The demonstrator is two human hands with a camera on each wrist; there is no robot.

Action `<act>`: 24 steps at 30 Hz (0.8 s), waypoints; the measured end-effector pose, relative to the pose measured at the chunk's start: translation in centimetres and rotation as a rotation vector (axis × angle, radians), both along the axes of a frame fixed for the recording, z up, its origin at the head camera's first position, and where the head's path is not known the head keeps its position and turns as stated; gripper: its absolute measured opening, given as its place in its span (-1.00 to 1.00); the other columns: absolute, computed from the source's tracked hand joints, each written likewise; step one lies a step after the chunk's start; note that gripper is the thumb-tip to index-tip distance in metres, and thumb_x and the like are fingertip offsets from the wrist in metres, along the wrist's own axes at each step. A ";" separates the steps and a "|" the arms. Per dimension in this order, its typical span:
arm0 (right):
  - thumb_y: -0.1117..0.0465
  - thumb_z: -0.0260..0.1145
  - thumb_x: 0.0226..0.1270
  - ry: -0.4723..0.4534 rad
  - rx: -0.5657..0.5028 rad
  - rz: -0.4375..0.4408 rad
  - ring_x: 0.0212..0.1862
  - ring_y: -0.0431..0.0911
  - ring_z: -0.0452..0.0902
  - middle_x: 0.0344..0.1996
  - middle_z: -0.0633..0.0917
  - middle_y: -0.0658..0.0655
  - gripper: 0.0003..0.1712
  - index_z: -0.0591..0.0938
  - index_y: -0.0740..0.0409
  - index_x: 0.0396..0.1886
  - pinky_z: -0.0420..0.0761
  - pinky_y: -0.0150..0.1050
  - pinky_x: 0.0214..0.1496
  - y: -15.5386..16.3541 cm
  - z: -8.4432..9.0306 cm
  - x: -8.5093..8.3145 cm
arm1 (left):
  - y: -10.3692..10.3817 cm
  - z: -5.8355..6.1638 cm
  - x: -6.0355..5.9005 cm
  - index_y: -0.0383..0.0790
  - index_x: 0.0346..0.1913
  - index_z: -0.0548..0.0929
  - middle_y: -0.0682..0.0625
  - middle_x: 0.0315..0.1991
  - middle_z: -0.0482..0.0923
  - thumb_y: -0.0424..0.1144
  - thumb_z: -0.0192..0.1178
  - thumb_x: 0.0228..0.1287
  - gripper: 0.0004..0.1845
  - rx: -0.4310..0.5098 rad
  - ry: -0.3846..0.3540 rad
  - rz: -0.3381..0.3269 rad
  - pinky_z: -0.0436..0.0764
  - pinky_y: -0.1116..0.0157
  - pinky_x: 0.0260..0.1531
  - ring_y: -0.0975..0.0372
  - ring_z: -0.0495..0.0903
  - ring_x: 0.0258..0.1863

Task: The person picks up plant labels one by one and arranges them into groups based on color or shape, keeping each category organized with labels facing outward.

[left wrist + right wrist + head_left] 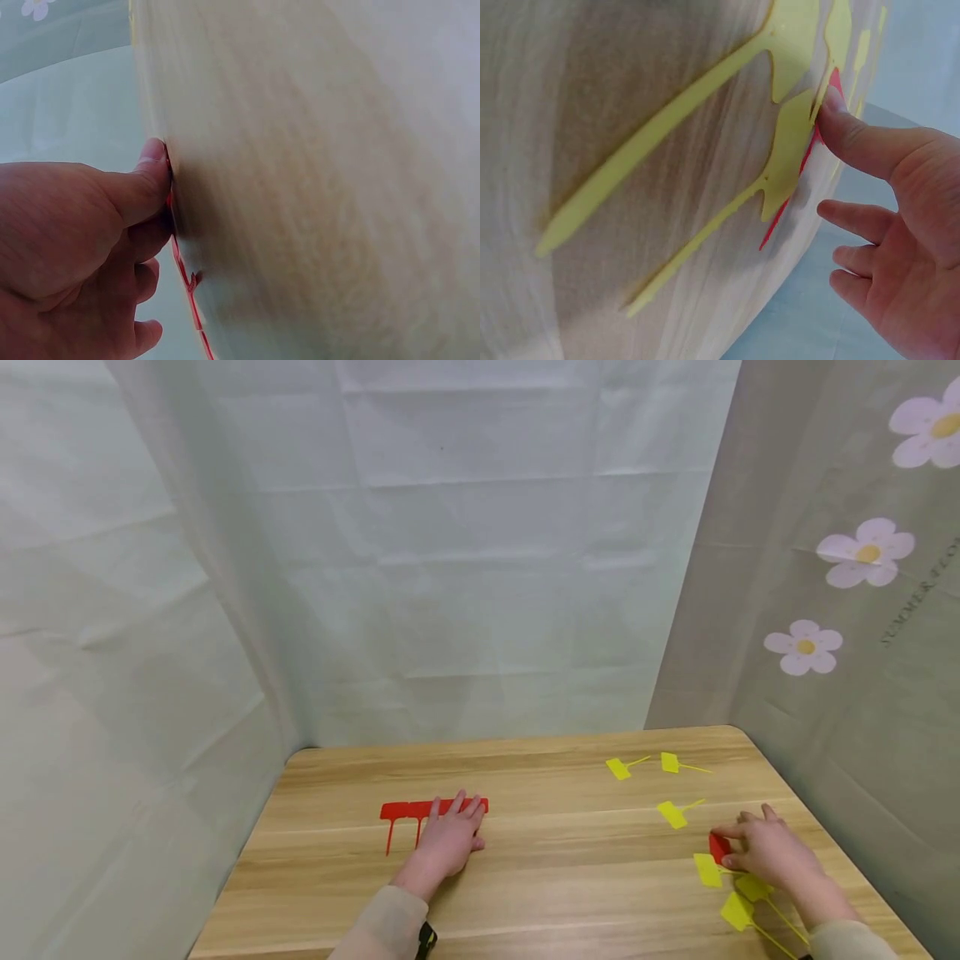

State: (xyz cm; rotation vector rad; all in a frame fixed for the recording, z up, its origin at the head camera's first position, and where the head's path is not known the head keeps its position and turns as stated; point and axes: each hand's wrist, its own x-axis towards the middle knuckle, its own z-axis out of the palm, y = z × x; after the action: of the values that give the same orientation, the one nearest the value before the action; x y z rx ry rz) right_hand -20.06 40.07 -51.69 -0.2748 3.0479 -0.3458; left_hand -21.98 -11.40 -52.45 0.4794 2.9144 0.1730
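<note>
On the left part of the wooden table lies a strip of red plant labels (396, 811), joined side by side with thin stems pointing toward me. Spread fingers of my left hand (450, 842) rest over its right part and hide several stems. At the right, my right hand (772, 850) pinches a single red plant label (718, 849) between thumb and index finger, low over the table. Yellow plant labels (707, 870) lie close beside and under that hand. In the right wrist view, the thumb (847, 131) overlaps the red label next to a yellow label (787, 154).
Farther back on the right lie three more yellow labels, one (672, 814) nearer and two near the far edge, including another yellow label (670, 762). Pale cloth (480, 568) hangs behind the wooden table (555, 860), with flower-printed cloth (862, 710) along the right side.
</note>
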 end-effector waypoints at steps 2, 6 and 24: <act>0.05 0.72 0.06 -0.031 0.001 -0.031 0.33 0.85 0.08 0.22 0.54 0.70 -0.37 0.82 0.15 0.16 0.28 0.72 0.19 -0.2 0.1 0.0 | 0.0 0.1 0.0 -0.20 0.58 0.47 -0.07 0.62 0.33 -0.01 0.35 0.48 -0.29 0.001 -0.005 0.004 -0.02 -0.27 0.60 -0.07 0.08 0.68; 0.05 0.72 0.08 -0.055 0.006 -0.072 0.36 0.82 0.05 0.26 0.52 0.67 -0.38 0.82 0.15 0.16 0.28 0.70 0.21 -0.6 0.2 0.1 | 0.0 0.1 0.0 -0.20 0.57 0.48 -0.07 0.62 0.33 -0.01 0.34 0.48 -0.29 -0.003 -0.009 0.007 -0.01 -0.26 0.60 -0.07 0.09 0.68; 0.12 0.69 0.11 -0.033 0.023 -0.107 0.38 0.81 0.04 0.27 0.52 0.66 -0.43 0.82 0.19 0.14 0.18 0.66 0.34 -1.3 0.1 0.4 | 0.1 -0.3 0.0 -0.20 0.57 0.49 -0.07 0.61 0.34 0.00 0.35 0.48 -0.30 -0.003 0.013 0.002 0.02 -0.25 0.60 -0.07 0.09 0.68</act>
State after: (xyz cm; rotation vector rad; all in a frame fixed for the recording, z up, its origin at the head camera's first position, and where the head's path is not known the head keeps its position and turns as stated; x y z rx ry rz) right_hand -19.64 38.81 -51.61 -0.1041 3.0392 -0.3174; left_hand -21.97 -11.30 -52.74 0.4787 2.9272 0.1668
